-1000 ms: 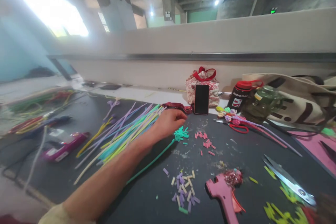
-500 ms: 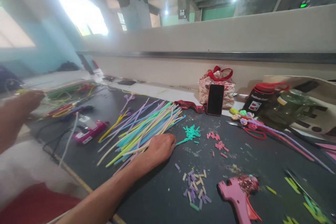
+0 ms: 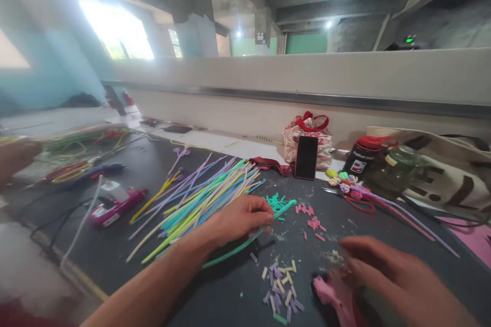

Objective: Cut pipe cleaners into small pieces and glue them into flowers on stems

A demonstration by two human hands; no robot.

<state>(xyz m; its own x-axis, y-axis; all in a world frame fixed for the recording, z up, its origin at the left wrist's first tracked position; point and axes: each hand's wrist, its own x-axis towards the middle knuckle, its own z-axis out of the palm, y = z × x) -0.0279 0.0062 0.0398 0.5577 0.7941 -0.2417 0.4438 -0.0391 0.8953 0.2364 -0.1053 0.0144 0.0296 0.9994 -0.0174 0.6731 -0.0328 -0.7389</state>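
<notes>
My left hand pinches a green pipe cleaner, lifted off the table, its tip bent and pointing right. Behind that hand a bundle of pastel pipe cleaners lies spread out. My right hand, smeared by motion, is above a pink glue gun; its fingers are stretched out and it covers part of the gun. Short green pieces lie just beyond my left hand. Pink pieces are to their right. Purple and cream pieces lie nearer me.
A phone leans on a patterned bag. Red-handled scissors lie beside pipe-cleaner flowers. A black bottle and a green jug stand behind. At left are a magenta power strip and another person's blurred hand.
My left hand has raised the green pipe cleaner from beside the bundle. My right hand has come into view over the glue gun. The view has shifted slightly.
</notes>
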